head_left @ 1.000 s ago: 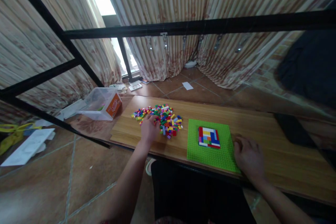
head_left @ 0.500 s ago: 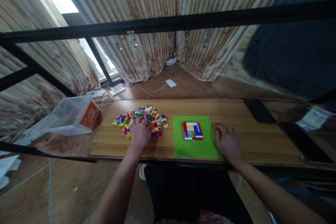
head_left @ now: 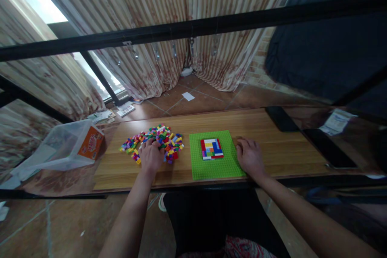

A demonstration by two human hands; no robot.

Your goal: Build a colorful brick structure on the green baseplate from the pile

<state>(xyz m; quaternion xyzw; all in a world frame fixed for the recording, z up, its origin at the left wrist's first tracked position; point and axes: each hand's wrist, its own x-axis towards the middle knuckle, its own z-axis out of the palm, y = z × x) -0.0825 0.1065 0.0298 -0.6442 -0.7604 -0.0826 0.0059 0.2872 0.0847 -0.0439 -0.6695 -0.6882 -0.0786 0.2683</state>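
My left hand (head_left: 151, 156) rests at the near side of a heap of small coloured toy bricks (head_left: 171, 141). Its fingers are slightly apart and reach down among the bricks; the fingertips are partly hidden, and no brick shows in its grip. A green studded baseplate (head_left: 198, 167) lies to the right of the heap. On it sits a small square of joined bricks (head_left: 212, 149), with red, white and blue along its edges and several colours inside. Beside the baseplate's right edge my right hand (head_left: 250, 158) lies on the table, loosely bent, thumb and forefinger apart, holding nothing visible.
The bricks lie on a wood-grain tabletop (head_left: 145, 177). A clear plastic box (head_left: 65, 145) with an orange label stands at the left end. Toward the right are a black phone-like slab (head_left: 281, 119), another dark slab (head_left: 328, 147) and a printed packet (head_left: 337, 121). A black bar (head_left: 193, 28) crosses beyond the table.
The camera view has turned slightly, so the scene sits further left. My left hand stays at the heap, its fingers shifted a little. My right hand remains beside the baseplate.
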